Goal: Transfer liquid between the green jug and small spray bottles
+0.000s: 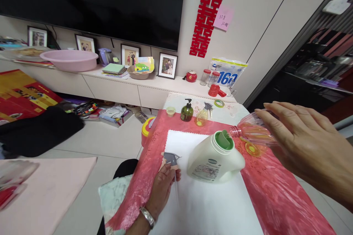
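Note:
My left hand (162,187), fingers closed, holds a grey trigger spray head (171,158) with its thin clear tube hanging down. A transparent plastic bottle (255,134) is gripped in my right hand (303,139). That bottle is tilted almost flat, its threaded neck at the uncapped mouth of a pale green detergent jug (204,165). Inside the jug's mouth shows a green spout (224,140). The jug stands upright on a white scalloped mat (223,209), to the right of the spray head. Whether liquid flows between bottle and jug I cannot tell.
Farther back on the red-covered table (140,176) stand a green pump bottle (186,113), a clear spray bottle (202,116), a small bowl (170,111) and a tape roll (219,103). A yellow ring-like object (252,149) lies right of the jug. Behind runs a low cabinet (110,88).

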`<state>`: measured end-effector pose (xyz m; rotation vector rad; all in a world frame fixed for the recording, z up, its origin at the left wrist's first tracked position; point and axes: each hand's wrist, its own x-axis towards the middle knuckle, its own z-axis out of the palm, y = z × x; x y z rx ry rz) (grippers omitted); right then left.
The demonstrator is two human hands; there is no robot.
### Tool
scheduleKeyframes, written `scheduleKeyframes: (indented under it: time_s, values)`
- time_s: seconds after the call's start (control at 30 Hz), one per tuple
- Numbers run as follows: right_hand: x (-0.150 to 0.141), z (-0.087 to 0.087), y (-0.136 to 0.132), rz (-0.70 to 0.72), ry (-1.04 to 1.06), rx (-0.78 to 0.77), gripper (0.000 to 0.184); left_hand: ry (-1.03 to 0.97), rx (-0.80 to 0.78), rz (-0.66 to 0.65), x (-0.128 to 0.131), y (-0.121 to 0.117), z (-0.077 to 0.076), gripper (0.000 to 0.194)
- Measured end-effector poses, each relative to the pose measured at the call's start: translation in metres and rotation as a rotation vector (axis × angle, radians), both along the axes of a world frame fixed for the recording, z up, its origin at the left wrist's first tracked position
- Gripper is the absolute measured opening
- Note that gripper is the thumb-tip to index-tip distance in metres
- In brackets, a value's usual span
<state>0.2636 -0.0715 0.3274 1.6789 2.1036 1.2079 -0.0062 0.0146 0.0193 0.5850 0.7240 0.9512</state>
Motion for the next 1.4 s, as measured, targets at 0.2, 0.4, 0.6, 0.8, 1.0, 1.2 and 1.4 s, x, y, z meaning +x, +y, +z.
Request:
scheduleKeyframes:
  time_s: [0.2, 0.4, 0.6, 0.8, 1.0, 1.2, 1.4]
  values:
    - [-0.003, 0.001, 0.002, 0.018, 0.004, 0.007, 0.050, 0.018, -0.001, -0.001, 0.000, 0.000, 0.001, 0.041]
    - [-0.005, 0.001, 0.002, 0.006, 0.018, 0.010, 0.050, 0.020, -0.002, 0.004, 0.000, 0.000, 0.003, 0.039]
    - [-0.008, 0.001, 0.002, -0.010, 0.018, 0.012, 0.051, 0.019, -0.003, 0.006, 0.000, 0.000, 0.001, 0.040]
    - [-0.010, 0.003, 0.004, 0.007, -0.001, 0.018, 0.050, 0.020, 0.002, 0.001, 0.000, 0.000, 0.003, 0.038]
    - [-0.013, 0.005, 0.003, 0.003, -0.004, 0.005, 0.048, 0.019, 0.000, 0.012, 0.000, 0.000, 0.004, 0.039]
    - [-0.016, 0.006, 0.006, 0.031, -0.032, 0.004, 0.047, 0.022, 0.011, 0.010, 0.000, 0.000, 0.005, 0.038]
    - [-0.016, 0.005, 0.007, 0.038, -0.045, -0.003, 0.047, 0.017, -0.010, 0.009, 0.001, 0.000, 0.005, 0.039]
